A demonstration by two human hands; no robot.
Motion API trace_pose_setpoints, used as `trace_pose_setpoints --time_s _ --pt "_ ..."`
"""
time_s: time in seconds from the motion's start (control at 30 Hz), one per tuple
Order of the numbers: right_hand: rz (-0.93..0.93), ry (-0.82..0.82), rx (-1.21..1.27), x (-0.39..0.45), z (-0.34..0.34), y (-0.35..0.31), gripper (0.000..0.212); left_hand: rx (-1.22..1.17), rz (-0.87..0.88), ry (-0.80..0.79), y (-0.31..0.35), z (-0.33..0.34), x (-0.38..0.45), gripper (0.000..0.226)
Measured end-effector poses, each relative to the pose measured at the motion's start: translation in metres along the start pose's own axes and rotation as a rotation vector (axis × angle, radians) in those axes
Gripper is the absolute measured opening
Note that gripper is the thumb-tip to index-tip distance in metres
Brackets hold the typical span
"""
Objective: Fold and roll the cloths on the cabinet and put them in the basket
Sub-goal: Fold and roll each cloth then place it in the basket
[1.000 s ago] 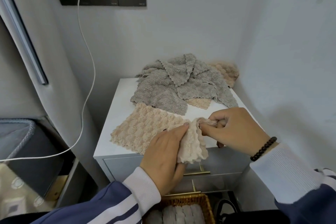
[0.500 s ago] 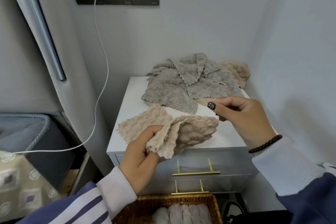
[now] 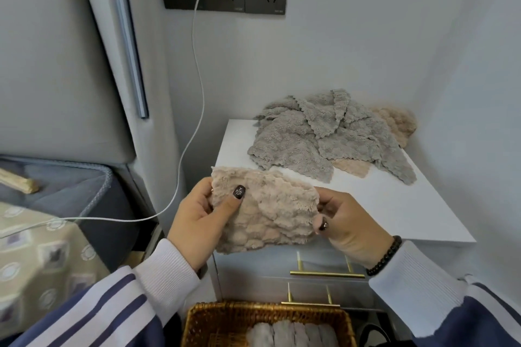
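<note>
Lifted off counter (image 3: 366, 205): beige cloth (image 3: 265, 214) (folded), long axis spanning left hand (image 3: 197, 220) to right hand (image 3: 349, 225), both grips pinching its ends.

Soft even light; edges perhaps slightly warped.

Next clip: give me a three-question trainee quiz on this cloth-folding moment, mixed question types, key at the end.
1. True or false: the beige cloth lies flat on the cabinet.
2. Which hand pinches the cloth's right edge? A) left hand B) right hand C) neither
3. Fill in: the rolled cloths sit in the ____ below the drawers.

Key:
1. False; both hands hold it up in front of the cabinet.
2. B
3. basket
</note>
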State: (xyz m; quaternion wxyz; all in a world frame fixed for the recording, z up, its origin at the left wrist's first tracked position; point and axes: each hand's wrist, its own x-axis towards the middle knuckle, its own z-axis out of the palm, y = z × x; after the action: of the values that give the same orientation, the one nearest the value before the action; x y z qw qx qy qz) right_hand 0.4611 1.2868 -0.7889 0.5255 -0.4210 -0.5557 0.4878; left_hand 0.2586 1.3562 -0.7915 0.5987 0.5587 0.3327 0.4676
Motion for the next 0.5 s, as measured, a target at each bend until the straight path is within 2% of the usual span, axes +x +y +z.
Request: trace_pose_setpoints --time_s 0.1,0.17,0.2,0.27,0.3,0.4,0.43,0.5 --pt "0.072 -0.045 -0.135 -0.006 0.0 -0.002 0.05 0.093 -0.051 -0.003 -0.008 -0.005 -0.003 0.03" --pt "0.154 0.01 -0.328 -0.006 0.004 -0.001 0.028 0.228 -0.041 -0.014 -0.014 -0.007 -0.003 0.034" --pt "0.197 0.057 -0.435 -0.004 0.005 0.003 0.032 0.283 -0.034 -0.012 -0.015 -0.008 -0.003 0.037" --pt "0.23 0.151 -0.544 0.0 0.006 0.009 0.064 0.351 -0.012 0.017 -0.016 -0.008 0.0 0.041" --pt "0.212 0.188 -0.539 0.002 0.007 0.009 0.062 0.37 -0.006 0.036 -0.017 -0.008 0.002 0.041" --pt "0.133 0.275 -0.524 0.014 0.009 0.004 0.028 0.423 -0.002 0.113 -0.018 -0.009 0.011 0.039" --pt "0.125 0.308 -0.524 0.018 0.01 0.003 0.025 0.455 0.008 0.133 -0.018 -0.01 0.014 0.041" --pt "0.134 0.38 -0.558 0.027 0.011 0.006 0.037 0.541 0.026 0.149 -0.019 -0.012 0.019 0.048"
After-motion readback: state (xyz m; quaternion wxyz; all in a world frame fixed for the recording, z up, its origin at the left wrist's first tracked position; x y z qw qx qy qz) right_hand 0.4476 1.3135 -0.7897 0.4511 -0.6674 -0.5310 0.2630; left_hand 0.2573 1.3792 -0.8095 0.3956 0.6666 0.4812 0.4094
